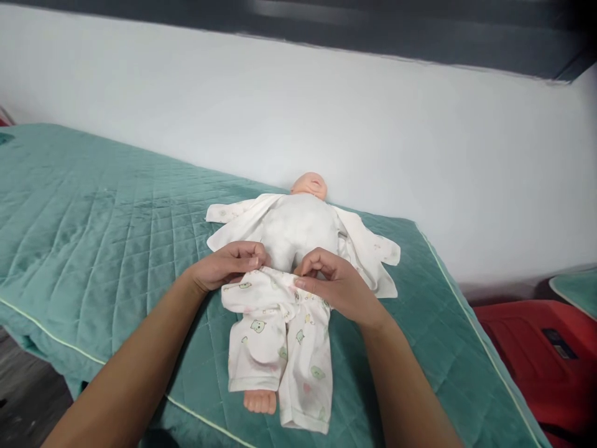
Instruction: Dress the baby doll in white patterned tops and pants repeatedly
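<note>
A baby doll (298, 227) lies on its back on a teal quilted bed (102, 230), head toward the wall. An open white top (368, 249) is spread out under its bare white torso. White printed trousers (280, 336) cover its legs, and one bare foot (260, 401) sticks out of the left leg. My left hand (228, 264) pinches the trousers' waistband at the doll's left hip. My right hand (333, 283) grips the waistband at the other hip, fingers curled.
A white wall (326, 124) runs right behind the bed. A red object (536, 354) stands low beside the bed's right edge, with another teal surface (576, 289) past it. Dark floor (23, 392) shows at the lower left.
</note>
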`<act>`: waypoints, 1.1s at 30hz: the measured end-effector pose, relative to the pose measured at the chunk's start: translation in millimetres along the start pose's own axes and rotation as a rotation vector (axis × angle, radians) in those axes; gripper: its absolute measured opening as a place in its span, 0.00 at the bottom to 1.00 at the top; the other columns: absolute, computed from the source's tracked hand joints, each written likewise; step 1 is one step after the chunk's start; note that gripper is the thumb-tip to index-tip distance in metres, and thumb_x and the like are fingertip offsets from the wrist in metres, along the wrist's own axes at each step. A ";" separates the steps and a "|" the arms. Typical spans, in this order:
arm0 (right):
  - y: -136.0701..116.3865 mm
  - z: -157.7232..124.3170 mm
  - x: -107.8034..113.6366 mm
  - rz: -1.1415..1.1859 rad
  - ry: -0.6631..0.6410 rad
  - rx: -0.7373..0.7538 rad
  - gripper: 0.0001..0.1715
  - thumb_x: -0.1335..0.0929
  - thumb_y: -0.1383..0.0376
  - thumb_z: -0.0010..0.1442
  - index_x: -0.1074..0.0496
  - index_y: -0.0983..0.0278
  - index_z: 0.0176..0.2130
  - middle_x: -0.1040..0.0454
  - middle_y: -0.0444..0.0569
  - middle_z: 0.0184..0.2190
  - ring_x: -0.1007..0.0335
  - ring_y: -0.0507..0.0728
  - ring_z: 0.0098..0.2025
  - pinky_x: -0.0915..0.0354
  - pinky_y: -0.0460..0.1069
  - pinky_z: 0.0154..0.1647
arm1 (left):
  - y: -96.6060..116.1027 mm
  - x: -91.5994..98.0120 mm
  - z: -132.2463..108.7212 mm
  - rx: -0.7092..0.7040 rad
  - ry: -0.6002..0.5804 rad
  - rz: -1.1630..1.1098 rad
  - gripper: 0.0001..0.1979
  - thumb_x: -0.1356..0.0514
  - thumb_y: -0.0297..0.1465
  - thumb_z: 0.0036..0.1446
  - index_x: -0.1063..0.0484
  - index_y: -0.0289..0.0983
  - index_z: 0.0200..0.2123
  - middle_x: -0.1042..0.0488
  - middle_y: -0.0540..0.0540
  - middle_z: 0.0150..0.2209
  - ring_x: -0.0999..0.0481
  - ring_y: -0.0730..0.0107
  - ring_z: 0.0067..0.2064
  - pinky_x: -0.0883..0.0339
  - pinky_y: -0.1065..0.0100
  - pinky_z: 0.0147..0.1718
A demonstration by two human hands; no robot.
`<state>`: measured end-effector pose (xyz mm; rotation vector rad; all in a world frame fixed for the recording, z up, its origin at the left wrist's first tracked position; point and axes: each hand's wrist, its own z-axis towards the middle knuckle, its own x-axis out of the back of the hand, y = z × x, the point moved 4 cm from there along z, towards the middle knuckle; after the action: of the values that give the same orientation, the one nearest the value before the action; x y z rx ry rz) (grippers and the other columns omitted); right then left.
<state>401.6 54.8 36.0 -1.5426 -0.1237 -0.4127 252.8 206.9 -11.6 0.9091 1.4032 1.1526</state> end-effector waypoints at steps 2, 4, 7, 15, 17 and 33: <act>-5.7 -0.7 -3.6 -0.026 -0.047 0.002 0.14 0.26 0.56 0.57 0.28 0.61 0.38 0.30 0.42 0.34 0.36 0.52 0.36 0.39 0.48 0.39 | -0.5 1.1 1.3 0.000 0.033 0.018 0.16 0.33 0.40 0.54 0.31 0.34 0.32 0.36 0.52 0.24 0.48 0.83 0.19 0.56 0.76 0.17; -11.7 -1.0 -8.8 -0.088 -0.098 0.007 0.14 0.27 0.56 0.57 0.27 0.60 0.41 0.30 0.42 0.35 0.35 0.53 0.39 0.39 0.48 0.41 | 0.4 2.1 2.3 -0.012 0.089 0.019 0.15 0.32 0.39 0.53 0.29 0.34 0.34 0.36 0.53 0.23 0.48 0.84 0.18 0.56 0.76 0.16; -17.6 -0.4 -14.0 -0.138 -0.153 0.034 0.13 0.29 0.54 0.60 0.26 0.61 0.37 0.30 0.43 0.35 0.35 0.54 0.39 0.39 0.49 0.41 | 3.6 3.0 3.0 -0.049 0.211 -0.016 0.14 0.32 0.38 0.52 0.27 0.34 0.33 0.34 0.52 0.23 0.43 0.82 0.19 0.50 0.77 0.18; -14.3 -2.4 -2.4 0.024 -0.251 0.196 0.09 0.28 0.59 0.60 0.24 0.61 0.38 0.34 0.49 0.42 0.35 0.55 0.43 0.38 0.49 0.41 | 8.6 -5.2 3.9 -0.039 0.132 -0.054 0.16 0.29 0.36 0.47 0.25 0.35 0.37 0.29 0.50 0.26 0.37 0.80 0.21 0.47 0.77 0.18; -13.8 -2.9 -2.1 0.057 -0.291 0.191 0.08 0.28 0.60 0.60 0.25 0.62 0.36 0.33 0.49 0.41 0.34 0.54 0.42 0.38 0.49 0.40 | 8.3 -5.8 3.7 0.037 0.065 0.075 0.16 0.29 0.35 0.46 0.24 0.34 0.38 0.28 0.50 0.27 0.35 0.79 0.23 0.45 0.77 0.21; 2.3 -0.6 12.2 0.535 0.073 -0.072 0.17 0.26 0.57 0.55 0.30 0.61 0.41 0.34 0.40 0.25 0.40 0.49 0.25 0.45 0.45 0.27 | 5.7 4.5 9.1 -0.128 0.511 -0.103 0.15 0.29 0.38 0.46 0.28 0.34 0.27 0.33 0.54 0.21 0.38 0.81 0.21 0.46 0.77 0.20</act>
<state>413.5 51.9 37.8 -1.5584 0.3590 -0.0475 260.7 214.1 -7.0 0.4580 1.7332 1.4397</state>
